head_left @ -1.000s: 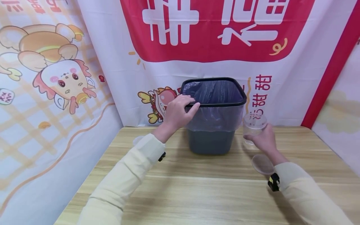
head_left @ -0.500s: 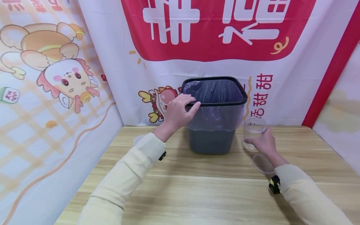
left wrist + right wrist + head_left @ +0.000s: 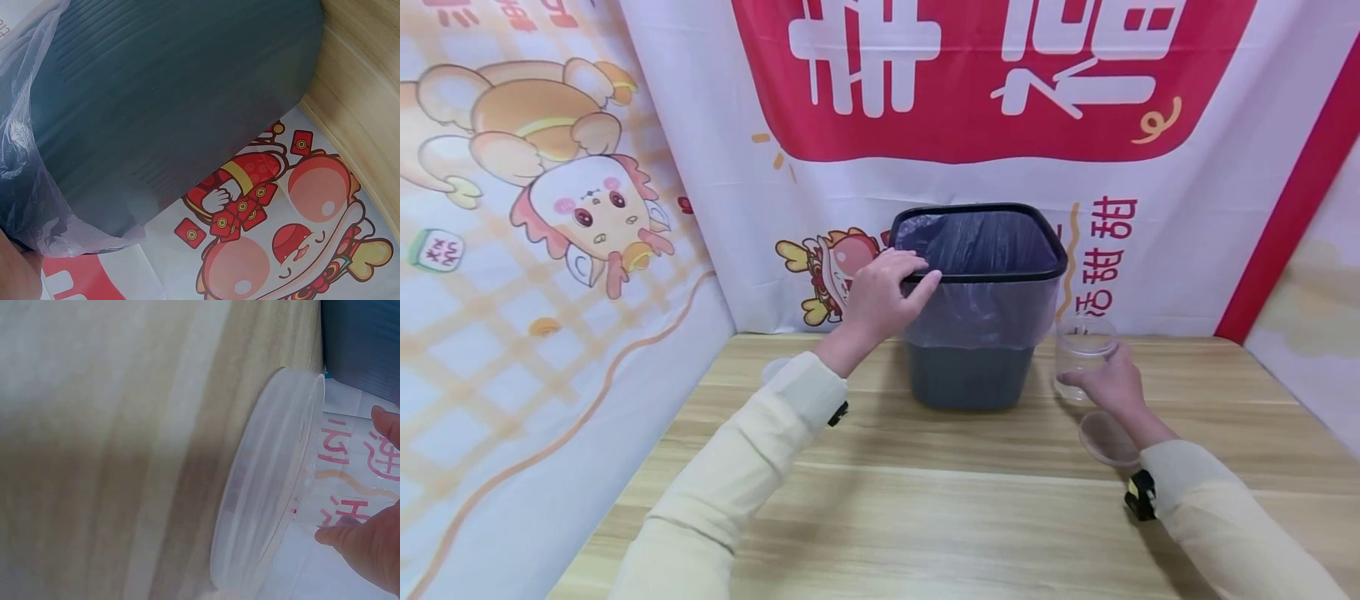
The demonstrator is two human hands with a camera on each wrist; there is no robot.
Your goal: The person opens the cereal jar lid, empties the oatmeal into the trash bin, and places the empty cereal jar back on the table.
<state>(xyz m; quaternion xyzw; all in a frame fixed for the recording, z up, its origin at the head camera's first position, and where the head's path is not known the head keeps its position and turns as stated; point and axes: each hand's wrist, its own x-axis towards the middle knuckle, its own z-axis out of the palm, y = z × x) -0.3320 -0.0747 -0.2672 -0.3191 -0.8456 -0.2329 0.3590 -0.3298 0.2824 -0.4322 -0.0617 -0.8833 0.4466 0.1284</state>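
Observation:
A dark grey trash bin (image 3: pixel 970 379) with a black rim (image 3: pixel 1000 277) and a translucent liner bag (image 3: pixel 985 312) stands at the back middle of the table. My left hand (image 3: pixel 883 296) grips the rim at its near left corner, fingers over the edge. To the right of the bin, my right hand (image 3: pixel 1116 387) holds a clear plastic jar (image 3: pixel 1082 337) upright by its side, its base at the tabletop. In the right wrist view, thumb and finger lie on the sides of the jar (image 3: pixel 340 462). A round translucent lid (image 3: pixel 1108 439) lies just in front of it.
Another pale translucent disc (image 3: pixel 772 368) lies at the left, partly behind the left sleeve. A printed cloth backdrop (image 3: pixel 850 192) hangs right behind the bin, and a patterned sheet (image 3: pixel 490 350) borders the left. The wood-grain table (image 3: pixel 910 533) reaches toward me.
The right hand has lowered the jar slightly toward the table, then kept it there. The left hand stays on the bin rim. The whole head view has drifted a little.

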